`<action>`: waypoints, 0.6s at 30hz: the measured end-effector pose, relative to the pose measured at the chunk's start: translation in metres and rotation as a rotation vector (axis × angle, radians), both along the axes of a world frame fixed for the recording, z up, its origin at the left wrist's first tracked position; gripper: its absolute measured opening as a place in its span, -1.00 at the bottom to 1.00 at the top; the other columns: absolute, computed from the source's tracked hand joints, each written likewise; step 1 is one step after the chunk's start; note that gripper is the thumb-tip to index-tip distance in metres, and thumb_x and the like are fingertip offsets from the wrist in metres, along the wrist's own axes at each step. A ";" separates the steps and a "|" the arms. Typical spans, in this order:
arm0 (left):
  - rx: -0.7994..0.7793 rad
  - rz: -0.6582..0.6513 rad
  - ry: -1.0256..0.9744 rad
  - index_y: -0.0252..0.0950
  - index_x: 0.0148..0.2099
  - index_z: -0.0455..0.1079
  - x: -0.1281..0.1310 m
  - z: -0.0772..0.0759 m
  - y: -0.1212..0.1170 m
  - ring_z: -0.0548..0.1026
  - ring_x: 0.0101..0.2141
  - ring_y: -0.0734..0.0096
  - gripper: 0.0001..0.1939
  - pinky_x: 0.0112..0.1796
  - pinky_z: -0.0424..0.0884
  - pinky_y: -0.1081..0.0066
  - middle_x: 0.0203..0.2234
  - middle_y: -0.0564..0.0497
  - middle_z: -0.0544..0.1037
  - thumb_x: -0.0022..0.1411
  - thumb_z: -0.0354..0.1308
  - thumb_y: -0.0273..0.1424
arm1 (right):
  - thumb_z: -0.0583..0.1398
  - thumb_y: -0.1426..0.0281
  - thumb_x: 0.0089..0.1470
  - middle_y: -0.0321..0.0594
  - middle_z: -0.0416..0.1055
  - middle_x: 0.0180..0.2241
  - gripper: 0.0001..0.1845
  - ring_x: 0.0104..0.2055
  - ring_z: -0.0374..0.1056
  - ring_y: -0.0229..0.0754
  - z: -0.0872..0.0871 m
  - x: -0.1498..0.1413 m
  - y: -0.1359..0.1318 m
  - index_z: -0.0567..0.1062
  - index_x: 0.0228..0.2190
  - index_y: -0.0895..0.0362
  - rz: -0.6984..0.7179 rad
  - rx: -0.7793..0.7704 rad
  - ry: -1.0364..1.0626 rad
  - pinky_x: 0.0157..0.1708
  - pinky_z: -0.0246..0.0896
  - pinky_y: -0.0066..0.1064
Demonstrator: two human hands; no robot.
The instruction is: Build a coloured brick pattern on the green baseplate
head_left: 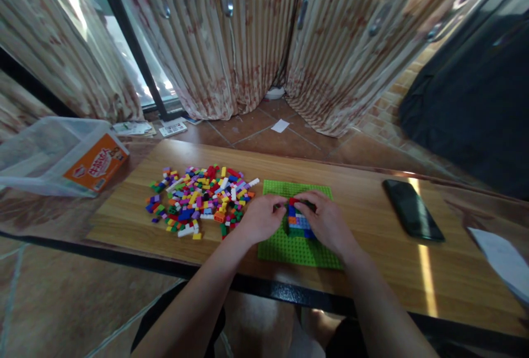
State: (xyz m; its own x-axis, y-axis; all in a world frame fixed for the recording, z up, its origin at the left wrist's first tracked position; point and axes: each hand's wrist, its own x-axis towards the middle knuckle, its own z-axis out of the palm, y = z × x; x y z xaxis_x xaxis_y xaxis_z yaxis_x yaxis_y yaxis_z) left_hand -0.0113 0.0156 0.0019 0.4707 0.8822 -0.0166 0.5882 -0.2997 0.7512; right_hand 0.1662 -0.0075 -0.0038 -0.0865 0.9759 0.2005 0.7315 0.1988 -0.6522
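On the green baseplate (300, 260) stands a small block of toy bricks (298, 222) in blue, orange, light blue and dark green. My right hand (324, 217) curls over its far right side, with the fingertips on a red toy brick (292, 201) at its far edge. To the left of the block, my left hand (263, 219) is closed, thumb and fingers pinched together close to the bricks. Whatever lies between those fingertips is too small to make out. The right hand hides part of the block.
A wide pile of loose toy bricks (202, 195) in many colours spreads left of the baseplate. Beyond the wooden board (372, 215) at left stands a clear plastic bin (49, 143) with an orange label. A black phone (413, 209) and white paper (502, 256) lie right.
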 end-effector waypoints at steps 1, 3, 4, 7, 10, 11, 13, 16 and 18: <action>0.001 0.001 0.002 -0.29 -0.02 0.50 0.000 0.000 0.000 0.53 -0.12 0.30 -0.67 -0.05 0.40 0.32 -0.12 -0.06 0.60 0.26 -0.01 -0.46 | 0.12 0.31 0.16 -0.16 0.50 -0.25 -0.78 -0.15 0.37 -0.09 0.000 0.000 0.000 0.56 -0.29 0.08 -0.002 -0.004 0.007 -0.08 0.23 -0.19; 0.003 -0.005 0.011 -0.27 -0.04 0.51 0.000 0.001 -0.001 0.53 -0.13 0.31 -0.68 -0.06 0.40 0.32 -0.14 -0.05 0.61 0.26 -0.02 -0.46 | 0.13 0.31 0.15 -0.16 0.51 -0.25 -0.78 -0.15 0.38 -0.09 0.001 0.000 0.000 0.56 -0.29 0.08 0.000 -0.012 0.016 -0.08 0.23 -0.19; 0.003 -0.008 0.018 -0.27 -0.04 0.51 0.000 0.002 -0.001 0.53 -0.14 0.31 -0.68 -0.06 0.41 0.32 -0.15 -0.05 0.61 0.26 -0.02 -0.46 | 0.13 0.31 0.15 -0.16 0.51 -0.25 -0.78 -0.16 0.38 -0.09 0.001 0.000 0.000 0.56 -0.29 0.08 0.002 -0.015 0.018 -0.08 0.23 -0.20; 0.006 0.012 0.042 -0.29 -0.04 0.50 0.001 0.004 -0.002 0.54 -0.15 0.28 -0.68 -0.08 0.42 0.30 -0.15 -0.07 0.61 0.26 -0.01 -0.45 | 0.12 0.32 0.15 -0.17 0.51 -0.25 -0.78 -0.16 0.38 -0.09 0.002 0.000 0.000 0.57 -0.29 0.06 0.011 -0.027 0.015 -0.08 0.23 -0.20; 0.014 0.023 0.053 -0.29 -0.03 0.50 0.002 0.005 -0.004 0.54 -0.15 0.28 -0.68 -0.07 0.41 0.29 -0.14 -0.08 0.60 0.26 -0.01 -0.46 | 0.13 0.32 0.14 -0.17 0.51 -0.26 -0.79 -0.16 0.38 -0.09 0.002 0.000 0.001 0.57 -0.29 0.07 0.010 -0.035 0.009 -0.08 0.23 -0.20; 0.015 0.023 0.054 -0.29 -0.03 0.50 0.002 0.006 -0.004 0.54 -0.15 0.28 -0.68 -0.07 0.41 0.30 -0.14 -0.08 0.60 0.27 -0.02 -0.46 | 0.13 0.33 0.14 -0.17 0.51 -0.25 -0.79 -0.17 0.38 -0.09 0.002 0.000 0.001 0.57 -0.30 0.08 0.009 -0.038 0.005 -0.08 0.23 -0.21; 0.014 0.026 0.053 -0.29 -0.03 0.50 0.002 0.007 -0.006 0.54 -0.15 0.29 -0.68 -0.07 0.41 0.30 -0.14 -0.08 0.60 0.27 -0.02 -0.46 | 0.13 0.34 0.14 -0.16 0.52 -0.25 -0.79 -0.17 0.39 -0.10 0.002 0.000 0.002 0.57 -0.30 0.09 0.010 -0.045 -0.005 -0.09 0.24 -0.21; 0.013 0.035 0.058 -0.28 -0.03 0.50 0.002 0.007 -0.006 0.54 -0.16 0.29 -0.68 -0.08 0.42 0.29 -0.14 -0.08 0.60 0.27 -0.02 -0.45 | 0.14 0.35 0.13 -0.16 0.52 -0.25 -0.80 -0.18 0.39 -0.11 0.003 0.000 0.002 0.57 -0.30 0.09 0.013 -0.049 -0.015 -0.10 0.24 -0.23; 0.015 0.029 0.056 -0.28 -0.04 0.50 0.002 0.007 -0.006 0.54 -0.17 0.28 -0.68 -0.08 0.42 0.30 -0.16 -0.08 0.60 0.26 -0.01 -0.46 | 0.14 0.35 0.12 -0.16 0.53 -0.27 -0.80 -0.18 0.40 -0.10 0.003 -0.001 0.003 0.57 -0.31 0.08 0.011 -0.048 -0.027 -0.11 0.25 -0.23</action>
